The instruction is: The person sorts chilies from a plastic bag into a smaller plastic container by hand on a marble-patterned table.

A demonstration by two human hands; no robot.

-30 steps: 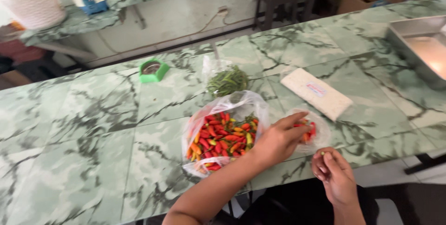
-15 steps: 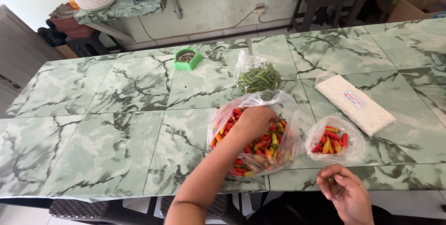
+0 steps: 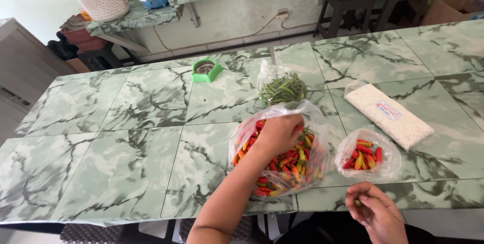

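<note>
1. Three clear bags sit on the green marble counter (image 3: pixel 126 173). The big bag of red, orange and yellow chillies (image 3: pixel 282 158) is our landmark.
2. Far to the left of the big bag and further back, a small green holder (image 3: pixel 206 70) stands alone on the counter.
3. The left hand (image 3: pixel 277 133) is inside the mouth of the big bag, fingers curled down over the chillies. I cannot tell if it has grabbed one, because the fingertips are hidden.
4. Just behind the big bag is a bag of green chillies (image 3: pixel 282 88). Its top is open.
5. Just to the right of the big bag is a small bag (image 3: pixel 367 159) with only a few red and orange chillies in it.
6. Near the small bag, by the front edge of the counter, the right hand (image 3: pixel 375 211) is loosely cupped. A small greenish bit, maybe a stem, sits at the fingertips.
7. Further right and a bit back from the big bag lies a flat white packet (image 3: pixel 388 115).
8. What could go wrong: the big bag is close to the front edge, so I think a quick pull of the left hand could drag the thin plastic and spill chillies onto the floor. The plastic could also tear. Chilli juice stings, so touching eyes with these hands would hurt.
</note>
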